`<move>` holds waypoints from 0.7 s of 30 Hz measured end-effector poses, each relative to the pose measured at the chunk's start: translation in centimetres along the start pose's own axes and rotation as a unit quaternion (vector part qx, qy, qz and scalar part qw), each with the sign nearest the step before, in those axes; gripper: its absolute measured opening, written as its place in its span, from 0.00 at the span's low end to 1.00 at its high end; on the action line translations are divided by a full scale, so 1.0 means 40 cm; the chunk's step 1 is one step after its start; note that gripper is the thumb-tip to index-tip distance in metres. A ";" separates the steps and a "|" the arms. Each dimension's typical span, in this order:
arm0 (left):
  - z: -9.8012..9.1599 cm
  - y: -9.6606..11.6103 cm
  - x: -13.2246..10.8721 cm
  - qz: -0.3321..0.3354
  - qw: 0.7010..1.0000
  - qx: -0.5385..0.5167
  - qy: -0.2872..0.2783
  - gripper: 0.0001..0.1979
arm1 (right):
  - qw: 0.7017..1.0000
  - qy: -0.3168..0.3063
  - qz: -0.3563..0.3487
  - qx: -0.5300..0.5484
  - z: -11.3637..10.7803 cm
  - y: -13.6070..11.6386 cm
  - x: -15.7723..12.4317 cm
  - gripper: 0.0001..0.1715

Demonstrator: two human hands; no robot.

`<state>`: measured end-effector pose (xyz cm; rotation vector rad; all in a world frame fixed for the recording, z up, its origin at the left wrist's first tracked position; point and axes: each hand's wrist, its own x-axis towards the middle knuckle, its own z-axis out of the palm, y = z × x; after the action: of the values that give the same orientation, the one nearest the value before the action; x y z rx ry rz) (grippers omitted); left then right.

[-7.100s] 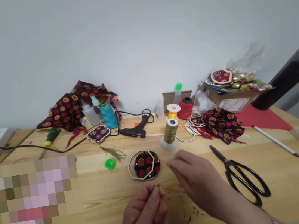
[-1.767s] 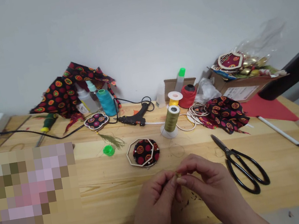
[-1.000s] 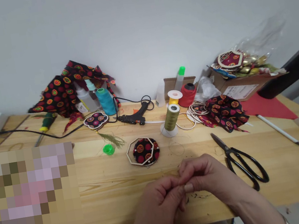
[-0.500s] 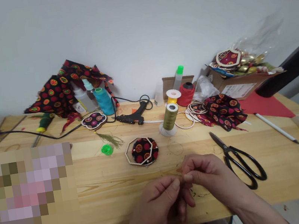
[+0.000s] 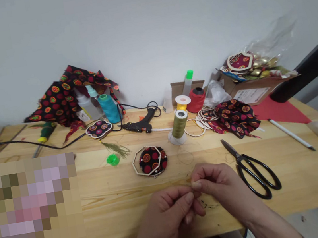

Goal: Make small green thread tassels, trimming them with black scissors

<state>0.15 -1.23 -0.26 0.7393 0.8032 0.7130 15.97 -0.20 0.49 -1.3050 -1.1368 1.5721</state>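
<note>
My left hand (image 5: 168,216) and my right hand (image 5: 221,187) meet fingertip to fingertip low over the wooden table (image 5: 307,176). Both are pinched shut on something tiny between them that I cannot make out; it may be thread. Fine olive thread loops (image 5: 184,157) lie on the wood just beyond them, near an olive thread spool (image 5: 179,126). A round patterned fabric piece with a wooden octagon frame (image 5: 150,161) lies a little beyond my left hand. Dark thread scraps (image 5: 210,206) sit under my right hand.
Black scissors (image 5: 253,172) lie right of my hands. Behind stand a glue gun (image 5: 142,125), teal (image 5: 108,107), yellow (image 5: 182,102) and red (image 5: 196,99) spools, bottles, patterned cloth (image 5: 63,96), wooden rings (image 5: 206,114), a cardboard box (image 5: 256,93), a pencil (image 5: 291,134), a green cap (image 5: 112,159).
Seven seconds ago my hands were apart; they have since come together and stay pinched at the fingertips. Over the last second they barely moved; the view shifted slightly.
</note>
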 end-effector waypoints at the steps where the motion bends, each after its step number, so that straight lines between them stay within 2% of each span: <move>1: 0.000 0.000 0.000 0.001 1.000 0.002 0.007 0.13 | 1.000 0.000 0.000 -0.004 0.000 0.003 0.001 0.10; 3: 0.000 -0.001 0.002 -0.001 1.000 -0.008 0.020 0.14 | 1.000 0.015 -0.009 -0.009 -0.001 0.006 0.002 0.10; 6: -0.002 -0.004 0.006 -0.004 0.999 -0.029 0.042 0.14 | 0.995 0.079 -0.046 -0.023 -0.004 0.004 -0.003 0.10; 9: -0.005 -0.006 0.008 0.003 0.998 -0.028 0.053 0.14 | 0.980 0.132 -0.127 -0.073 -0.002 -0.001 -0.017 0.04; 10: -0.006 -0.006 0.007 0.007 0.998 -0.024 0.054 0.14 | 0.973 0.135 -0.163 -0.097 0.001 -0.002 -0.023 0.02; 13: -0.006 -0.005 0.003 0.019 0.998 -0.009 0.051 0.15 | 0.945 0.116 -0.250 -0.176 0.010 0.001 -0.038 0.05; 21: -0.006 -0.005 0.002 0.020 0.999 0.010 0.050 0.13 | 0.862 0.088 -0.364 -0.341 0.013 0.001 -0.039 0.09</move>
<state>0.05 -1.21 -0.56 0.7446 0.8887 0.7832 15.73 -1.75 0.91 -1.1705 -1.8725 0.4831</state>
